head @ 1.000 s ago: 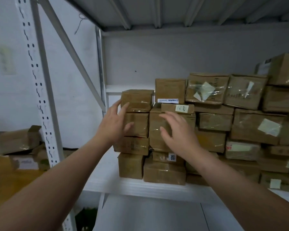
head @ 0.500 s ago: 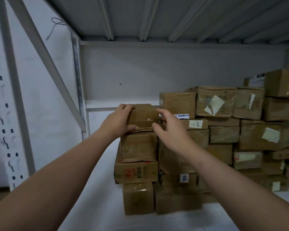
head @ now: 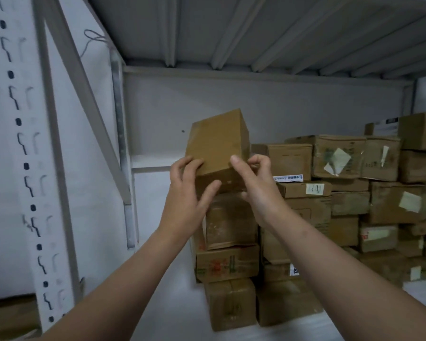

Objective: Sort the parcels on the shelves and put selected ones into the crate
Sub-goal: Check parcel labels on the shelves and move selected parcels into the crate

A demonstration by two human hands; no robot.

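A small brown cardboard parcel [head: 218, 143] is tilted up above the leftmost stack of parcels [head: 229, 227] on the white shelf [head: 172, 311]. My left hand [head: 186, 193] grips its lower left edge, fingers on the top face and thumb underneath. On its lower right corner my right hand [head: 253, 185] pinches it with curled fingers. More taped brown parcels [head: 340, 156], some with white labels, are piled to the right. No crate is in view.
A white perforated upright [head: 27, 168] and a diagonal brace [head: 89, 99] stand at the left. The ribbed underside of the shelf above [head: 231, 28] hangs close overhead. The grey back wall [head: 256, 107] lies behind the piles.
Both hands have taken hold of the top parcel of the left stack and lifted it, tipping its far end upward. The view has moved closer and higher.
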